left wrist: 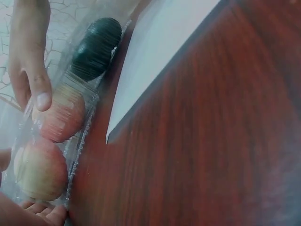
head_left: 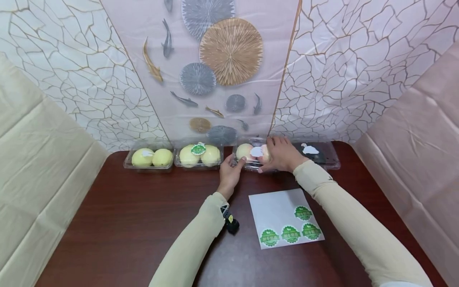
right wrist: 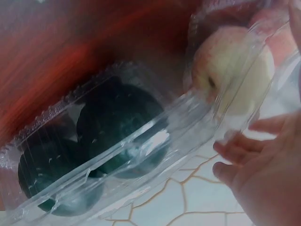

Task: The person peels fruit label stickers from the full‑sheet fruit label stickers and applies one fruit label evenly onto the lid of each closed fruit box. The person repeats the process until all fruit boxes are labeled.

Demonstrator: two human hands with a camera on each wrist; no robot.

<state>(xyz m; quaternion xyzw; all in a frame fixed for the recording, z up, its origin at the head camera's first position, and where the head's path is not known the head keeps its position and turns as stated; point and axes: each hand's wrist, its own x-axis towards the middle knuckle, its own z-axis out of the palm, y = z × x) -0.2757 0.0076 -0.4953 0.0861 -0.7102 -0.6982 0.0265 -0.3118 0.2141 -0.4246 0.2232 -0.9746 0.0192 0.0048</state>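
Observation:
My left hand [head_left: 229,175] grips the left end of a clear plastic fruit box [head_left: 254,164], its thumb at the front edge. Two pale yellow fruits blushed with red [left wrist: 41,168] lie inside under the lid. Over the right end of the same box, my right hand [head_left: 283,154] holds it with the thumb towards the front and the fingers towards the back. In the right wrist view the right fingertips [right wrist: 230,149] are bent near the box's back edge. A white patch shows on the middle of the lid.
Along the wall stand a box of yellow fruits [head_left: 162,158], another with a green round sticker [head_left: 198,149] on its lid, and, at the right, one with dark green round fruits [right wrist: 123,129]. A white sheet [head_left: 274,209] bearing several green stickers lies on the brown table [head_left: 143,223].

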